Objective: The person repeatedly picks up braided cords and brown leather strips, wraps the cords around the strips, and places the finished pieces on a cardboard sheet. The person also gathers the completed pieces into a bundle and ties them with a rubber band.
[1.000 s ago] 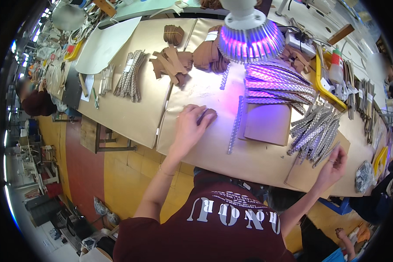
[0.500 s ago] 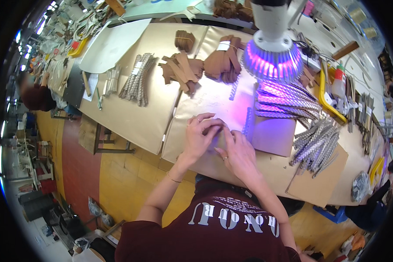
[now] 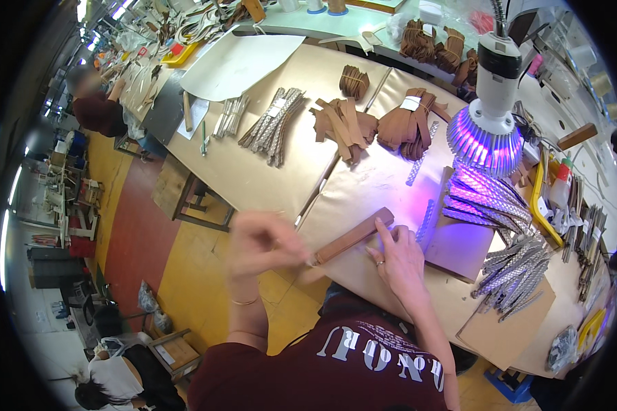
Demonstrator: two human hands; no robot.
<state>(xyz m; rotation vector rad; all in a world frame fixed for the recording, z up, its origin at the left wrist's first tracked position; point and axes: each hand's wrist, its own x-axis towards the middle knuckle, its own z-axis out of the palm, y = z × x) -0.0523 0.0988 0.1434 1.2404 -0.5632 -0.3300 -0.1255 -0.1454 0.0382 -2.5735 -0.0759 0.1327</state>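
Observation:
A long brown leather strip (image 3: 355, 235) lies slanted over the near edge of the tan worktable (image 3: 253, 178). My left hand (image 3: 264, 243) is blurred and grips the strip's lower end off the table edge. My right hand (image 3: 396, 259) rests on the table with its fingers against the strip's upper half; a ring shows on one finger. A silver patterned strip (image 3: 426, 219) lies just right of the brown strip.
A lamp with a purple light (image 3: 490, 130) hangs over the table's right part. Piles of silver patterned strips (image 3: 511, 274) lie at right, brown strap bundles (image 3: 408, 127) and more silver strips (image 3: 274, 127) farther back. Another person (image 3: 99, 106) sits at far left.
My view has moved nearer to the table. My hands, together on the table half a second ago, now hold a brown strip; the left hand has pulled back off the edge.

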